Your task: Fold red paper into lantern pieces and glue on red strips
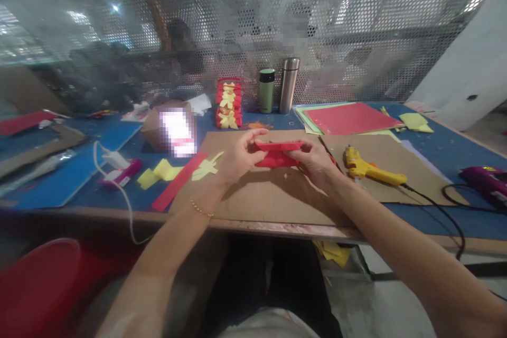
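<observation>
Between my two hands is a folded piece of red paper (277, 154), held just above a sheet of brown cardboard (253, 200). My left hand (247, 156) pinches its left end with thumb and fingers. At the other end, my right hand (312, 161) grips it the same way. Left of my left hand lie a pale yellow paper bow (206, 167), a red paper strip (178, 182) and curled yellow paper pieces (161, 173). A yellow glue gun (370, 169) rests on the cardboard to the right of my right hand.
Red pieces with yellow bows (228, 105) stand at the back, beside a green cup (266, 91) and a steel flask (289, 86). Red sheets (354, 118) lie back right. A lit phone (178, 132), a purple power strip (121, 174) and its white cable are left.
</observation>
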Demonstrator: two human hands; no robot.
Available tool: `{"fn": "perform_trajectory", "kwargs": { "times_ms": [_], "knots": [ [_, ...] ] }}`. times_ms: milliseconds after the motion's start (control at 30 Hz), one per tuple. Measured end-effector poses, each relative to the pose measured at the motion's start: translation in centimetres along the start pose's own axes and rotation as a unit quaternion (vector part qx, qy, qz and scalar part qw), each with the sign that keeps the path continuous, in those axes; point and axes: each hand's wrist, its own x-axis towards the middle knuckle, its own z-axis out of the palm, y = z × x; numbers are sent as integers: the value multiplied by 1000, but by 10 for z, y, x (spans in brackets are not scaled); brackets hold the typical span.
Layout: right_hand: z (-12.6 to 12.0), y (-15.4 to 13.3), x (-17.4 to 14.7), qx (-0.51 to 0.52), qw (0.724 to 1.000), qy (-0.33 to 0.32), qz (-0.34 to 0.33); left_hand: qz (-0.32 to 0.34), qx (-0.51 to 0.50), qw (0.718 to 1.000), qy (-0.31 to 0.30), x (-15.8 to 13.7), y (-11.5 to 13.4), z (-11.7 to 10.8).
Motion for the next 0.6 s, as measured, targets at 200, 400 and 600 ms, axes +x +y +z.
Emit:
{"fn": "perform_trajectory", "kwargs": {
  "times_ms": [200, 400, 600],
  "knots": [
    [-1, 2, 2, 8, 999, 30, -36, -36, -124, 992, 4, 4, -13, 7],
    [2, 1, 0, 3, 999, 34, -22, -76, -121, 989, 30, 9, -22, 6],
    [2, 2, -2, 1, 1000, 12, -10, -51, -70, 995, 56, 8, -16, 6]
  ]
}}
